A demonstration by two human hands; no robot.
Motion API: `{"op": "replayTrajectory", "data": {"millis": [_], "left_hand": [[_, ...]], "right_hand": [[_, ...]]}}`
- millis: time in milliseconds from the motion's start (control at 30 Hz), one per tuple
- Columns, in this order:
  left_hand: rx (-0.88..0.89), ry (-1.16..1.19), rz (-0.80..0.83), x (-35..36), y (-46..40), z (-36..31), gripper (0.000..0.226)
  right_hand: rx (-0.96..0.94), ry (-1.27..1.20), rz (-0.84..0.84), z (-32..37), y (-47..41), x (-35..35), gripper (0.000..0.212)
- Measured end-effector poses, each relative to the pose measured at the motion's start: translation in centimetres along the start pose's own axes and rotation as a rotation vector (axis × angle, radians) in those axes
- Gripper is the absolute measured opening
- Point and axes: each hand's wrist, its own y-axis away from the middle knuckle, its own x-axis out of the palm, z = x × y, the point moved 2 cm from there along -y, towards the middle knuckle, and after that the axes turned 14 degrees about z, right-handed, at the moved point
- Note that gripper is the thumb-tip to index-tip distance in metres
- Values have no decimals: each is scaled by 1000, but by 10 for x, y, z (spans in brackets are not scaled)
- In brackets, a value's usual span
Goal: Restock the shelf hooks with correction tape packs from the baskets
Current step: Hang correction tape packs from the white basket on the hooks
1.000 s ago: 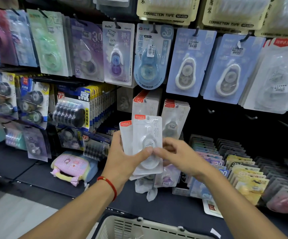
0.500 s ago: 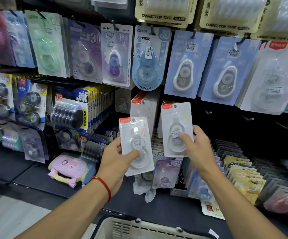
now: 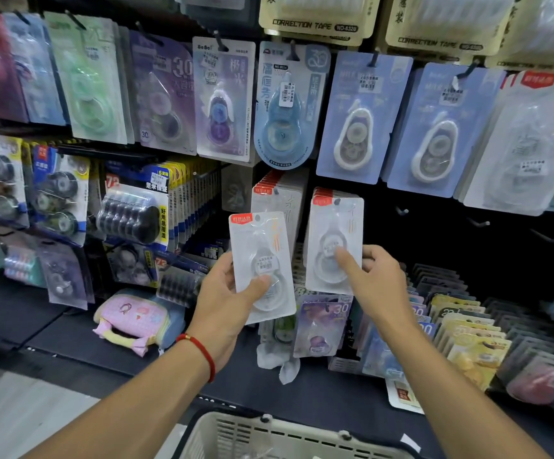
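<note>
My left hand (image 3: 225,296) grips a white correction tape pack (image 3: 262,263) with a red label, thumb across its lower front, held upright before the shelf. My right hand (image 3: 373,279) pinches a second, matching pack (image 3: 333,240) at its lower right; this pack sits at the front of a stack of like packs on a hook. Another stack of the same packs (image 3: 275,200) hangs just left of it, behind the left-hand pack. A cream basket (image 3: 252,435) shows at the bottom edge, below my arms.
Bare black hooks (image 3: 477,223) stick out of the dark panel to the right. Blue, purple and green tape packs (image 3: 355,120) hang in the row above. A pink pouch (image 3: 133,319) lies on the ledge at left; trays of carded packs (image 3: 467,329) fill the ledge at right.
My hands have parted: the right hand took one pack from the left hand's bundle and carried it up and right onto the hanging stack. The left hand keeps the other pack.
</note>
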Motion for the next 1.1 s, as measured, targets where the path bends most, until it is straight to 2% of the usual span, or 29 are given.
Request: {"op": "replayTrajectory", "data": {"millis": [67,133,200,300,367,433,633,700,800,900,967,1000,1100], "left_hand": [[2,-13,13,1,1,0,41],[2,-32,19,1,1,1,40],[-1,-52,24,2,2,2,42],[6,-89,74,5,3,3,46],[12,-119,99,7,4,2,48],[4,-133,103,8,4,2,51],[-38,-211,148,11,3,8,60],[-33,-259,151,12,4,9,61],[-13,-354,132,10,2,9,63],[12,-460,111,8,2,11,63],[34,-562,105,7,3,11,62],[49,-629,104,7,2,10,61],[111,-798,90,8,-7,3,62]], "right_hand": [[64,358,-84,-2,2,0,53],[-40,572,-125,0,6,2,54],[-153,440,34,7,6,6,42],[-120,75,498,13,11,23,39],[-138,0,607,15,14,30,37],[-141,-90,572,12,12,30,36],[-87,-292,211,-2,-2,9,24],[-74,-318,184,-5,-5,2,26],[-80,-321,183,-5,-7,-3,47],[-111,-292,173,-2,-5,0,41],[-124,-224,107,-1,-4,2,22],[-100,-141,61,0,-4,3,20],[12,303,-45,-1,2,5,41]]}}
